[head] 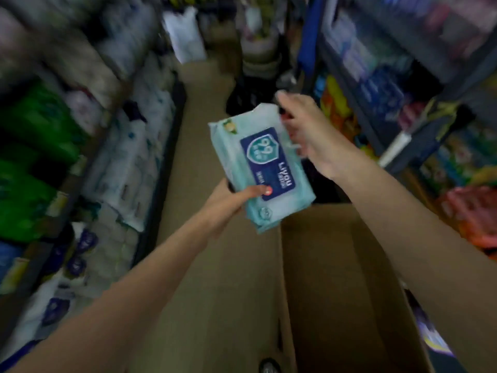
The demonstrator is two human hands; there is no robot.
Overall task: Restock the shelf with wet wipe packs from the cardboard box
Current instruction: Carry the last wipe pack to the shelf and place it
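I see an aisle floor running away from me between two sets of shelving, everything blurred by motion. The left shelf holds pale, white-wrapped packs with green bags further out at the edge; the right shelf carries blue, orange and red goods that I cannot make out in detail. Below and to the right of centre stands the open cardboard box, its brown inside walls facing me; I cannot tell what lies in its bottom. Above the box's far edge, over the floor, the wet wipe pack is held in the air: light teal with a dark blue label bearing "99" and a brand word, tilted with its near end lower. There seems to be a second pack beneath it, though the blur leaves me unsure. My left hand is closed on the pack's near end, thumb pressed on the label, fingers underneath. My right hand is at the pack's far right corner, fingers curled against the wrapper edge, but blur hides whether it truly grips.
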